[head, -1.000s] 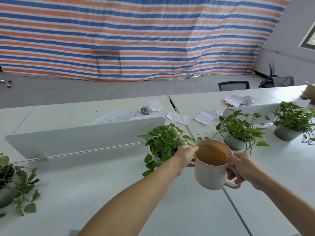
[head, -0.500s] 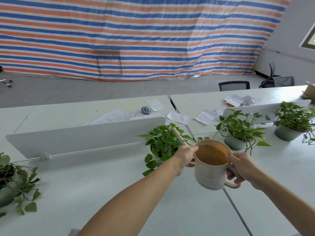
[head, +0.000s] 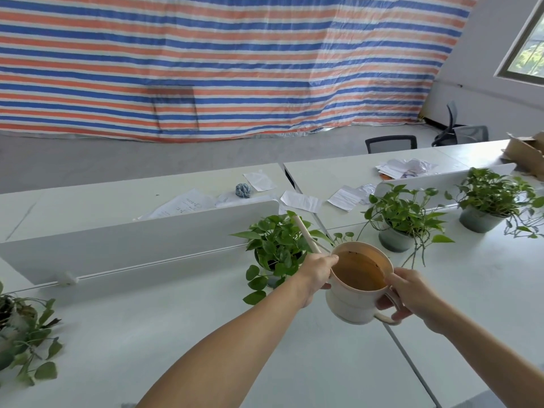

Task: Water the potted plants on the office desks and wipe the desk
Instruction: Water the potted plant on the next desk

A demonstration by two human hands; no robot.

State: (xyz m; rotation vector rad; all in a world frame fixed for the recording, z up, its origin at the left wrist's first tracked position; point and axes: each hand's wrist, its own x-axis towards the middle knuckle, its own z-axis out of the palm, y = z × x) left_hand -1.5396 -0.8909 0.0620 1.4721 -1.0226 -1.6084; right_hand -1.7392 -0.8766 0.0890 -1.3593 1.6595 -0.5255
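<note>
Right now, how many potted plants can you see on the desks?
4. Left-edge plant; middle plant behind the left hand; third plant beyond the watering can; far-right plant. Others may be out of frame.

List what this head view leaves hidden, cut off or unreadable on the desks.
Head view, middle plant: pot mostly hidden by leaves and the left hand.
Head view, leftmost plant: cut off by the left edge.
Head view, cardboard box: cut off by the right edge.
Head view, paper sheets: writing too small to read.
</note>
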